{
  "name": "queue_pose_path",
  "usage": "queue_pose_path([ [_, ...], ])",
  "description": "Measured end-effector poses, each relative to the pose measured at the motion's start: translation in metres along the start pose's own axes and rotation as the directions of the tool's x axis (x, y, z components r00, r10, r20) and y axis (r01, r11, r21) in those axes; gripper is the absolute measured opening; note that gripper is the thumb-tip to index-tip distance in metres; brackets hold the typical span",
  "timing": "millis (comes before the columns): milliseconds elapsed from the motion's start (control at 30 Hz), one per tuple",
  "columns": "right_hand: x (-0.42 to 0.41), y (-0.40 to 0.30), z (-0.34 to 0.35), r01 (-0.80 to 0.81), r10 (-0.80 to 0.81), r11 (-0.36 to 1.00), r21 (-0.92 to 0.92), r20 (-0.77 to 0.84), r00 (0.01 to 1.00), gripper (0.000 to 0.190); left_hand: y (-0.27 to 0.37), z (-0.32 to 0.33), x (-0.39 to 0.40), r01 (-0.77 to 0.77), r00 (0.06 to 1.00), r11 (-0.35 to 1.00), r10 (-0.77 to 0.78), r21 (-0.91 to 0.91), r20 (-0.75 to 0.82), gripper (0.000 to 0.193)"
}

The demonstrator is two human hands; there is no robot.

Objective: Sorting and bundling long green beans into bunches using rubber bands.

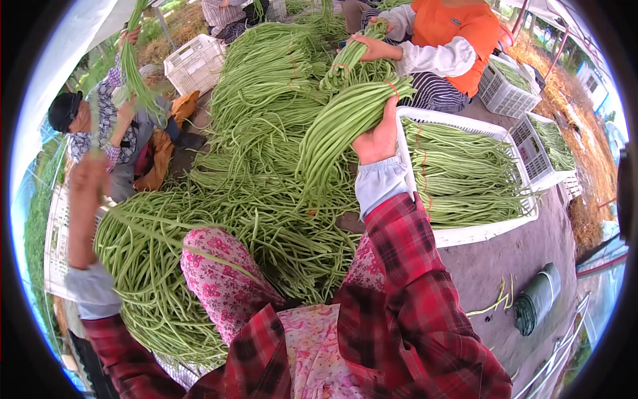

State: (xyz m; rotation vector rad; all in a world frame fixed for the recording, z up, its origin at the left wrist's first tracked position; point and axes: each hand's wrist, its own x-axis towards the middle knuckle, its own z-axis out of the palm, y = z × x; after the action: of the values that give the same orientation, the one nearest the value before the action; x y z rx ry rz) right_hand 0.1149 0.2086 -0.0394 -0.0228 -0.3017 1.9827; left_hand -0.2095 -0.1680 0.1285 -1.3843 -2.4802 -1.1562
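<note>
My right hand (377, 141) grips a bundle of long green beans (344, 119) with a red band around one end; the free ends hang down to the left. Raised at the far left, my left hand (89, 177) is blurred by motion and holds a few long beans (174, 239) that trail across my left knee. A large heap of loose long beans (159, 249) lies around and between my knees. Just right of my right hand stands a white plastic crate (486, 234) filled with banded bean bundles (463, 174).
A co-worker in orange (453, 35) sits across, holding a bundle; another in a dark cap (112, 114) sits at left with beans raised. White crates stand at upper left (195, 62) and right (508, 95). A rolled dark green sheet (537, 299) lies at lower right.
</note>
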Motion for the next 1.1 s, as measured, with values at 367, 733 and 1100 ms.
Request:
queue_pose_path([
  [367, -0.004, 0.000, 0.008, -0.059, 0.050, 0.996, 0.061, 0.146, 0.988, 0.046, -0.165, -0.238, -0.040, 0.104, 0.940, 0.188, 0.303, 0.977, -0.158, 0.032],
  [733, -0.006, -0.013, 0.002, -0.061, 0.048, 0.996, 0.070, 0.181, 0.982, 0.047, -0.271, -0.057, -0.115, 0.051, 0.998, 0.447, -0.065, 0.893, -0.024, 0.027],
  [1100, 0.008, -0.017, -0.015, -0.343, 0.313, 0.938, -0.057, 0.566, 0.763, 0.037, -0.142, -0.294, -0.059, 0.332, 0.920, 0.305, 0.102, 0.892, -0.378, 0.031],
])
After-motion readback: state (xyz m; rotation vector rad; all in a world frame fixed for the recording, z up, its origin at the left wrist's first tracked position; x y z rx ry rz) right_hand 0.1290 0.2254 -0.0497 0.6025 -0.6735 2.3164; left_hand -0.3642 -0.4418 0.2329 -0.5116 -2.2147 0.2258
